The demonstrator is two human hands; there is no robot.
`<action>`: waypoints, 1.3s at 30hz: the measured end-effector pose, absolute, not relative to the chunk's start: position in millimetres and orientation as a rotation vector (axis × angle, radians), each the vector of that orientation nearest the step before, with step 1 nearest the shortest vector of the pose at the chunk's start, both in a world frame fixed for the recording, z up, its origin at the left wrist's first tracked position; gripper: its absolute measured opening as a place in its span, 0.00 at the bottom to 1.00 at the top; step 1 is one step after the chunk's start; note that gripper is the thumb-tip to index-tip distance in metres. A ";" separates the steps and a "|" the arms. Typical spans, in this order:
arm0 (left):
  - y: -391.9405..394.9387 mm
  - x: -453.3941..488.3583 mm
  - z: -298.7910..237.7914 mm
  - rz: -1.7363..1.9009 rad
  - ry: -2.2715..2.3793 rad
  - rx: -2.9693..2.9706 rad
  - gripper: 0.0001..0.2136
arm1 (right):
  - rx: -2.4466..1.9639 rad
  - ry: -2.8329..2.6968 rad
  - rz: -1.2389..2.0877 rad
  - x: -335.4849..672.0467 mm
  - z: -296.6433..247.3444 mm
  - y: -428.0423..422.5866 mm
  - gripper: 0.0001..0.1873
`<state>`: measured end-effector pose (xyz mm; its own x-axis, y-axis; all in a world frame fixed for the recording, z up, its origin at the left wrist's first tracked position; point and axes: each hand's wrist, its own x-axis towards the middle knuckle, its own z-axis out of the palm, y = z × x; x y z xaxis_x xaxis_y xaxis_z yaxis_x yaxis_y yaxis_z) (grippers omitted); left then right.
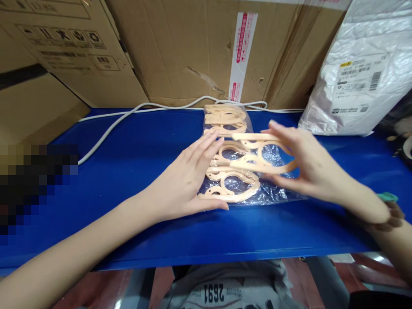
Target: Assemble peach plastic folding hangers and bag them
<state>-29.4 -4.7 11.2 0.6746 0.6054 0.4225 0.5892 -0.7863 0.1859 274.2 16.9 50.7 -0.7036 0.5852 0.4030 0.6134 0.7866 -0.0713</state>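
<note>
My right hand (307, 161) grips a cream folding hanger (267, 165) by its curved end, above a clear plastic bag (277, 191). Several like hangers (240, 197) lie on or in this bag; which of the two I cannot tell. Fingers stretched out, my left hand (189, 178) rests over the left ends of these hangers and partly hides them. Just behind, a second clear bag (227, 120) with more folded cream hangers lies on the table.
The blue tabletop (128, 231) ends at a front edge close to my body. Cardboard boxes (180, 47) stand along the back, with a white cable (128, 110) in front of them. A white mailing bag (350, 81) with a label stands at the back right.
</note>
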 end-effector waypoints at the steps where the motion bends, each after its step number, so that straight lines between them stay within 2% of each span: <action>1: -2.7 -32.9 10.9 0.665 1.036 2.824 0.55 | -0.972 -2.544 -0.020 285.2 55.2 23.5 0.49; 8: -0.4 -42.5 8.2 0.319 1.181 2.674 0.57 | -1.451 -2.428 0.433 365.4 79.8 57.8 0.56; 12: -0.7 -42.4 5.7 0.272 1.190 2.646 0.58 | -1.536 -2.383 0.782 377.1 76.2 57.7 0.52; 15: -0.3 -42.4 6.4 0.254 1.178 2.633 0.58 | -1.467 -2.417 0.921 367.1 66.7 52.9 0.50; 19: -0.2 -41.6 9.0 0.244 1.160 2.632 0.57 | -1.302 -2.437 0.986 346.6 64.3 43.3 0.47; 25: 0.0 -40.1 9.1 0.230 1.156 2.632 0.57 | -1.370 -2.404 0.680 349.1 82.4 37.3 0.47; 29: 0.1 -40.2 8.3 0.242 1.155 2.644 0.57 | -1.390 -2.367 0.645 359.7 88.3 38.8 0.47; 39: 1.1 -41.2 9.1 0.220 1.145 2.635 0.57 | -1.339 -2.426 1.111 331.4 65.7 33.7 0.44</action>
<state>-41.2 1.1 9.1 0.6783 0.7339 0.0351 0.6947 -0.6562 0.2947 331.4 33.7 65.7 -0.5881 0.7822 -0.2057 0.6667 0.3249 -0.6708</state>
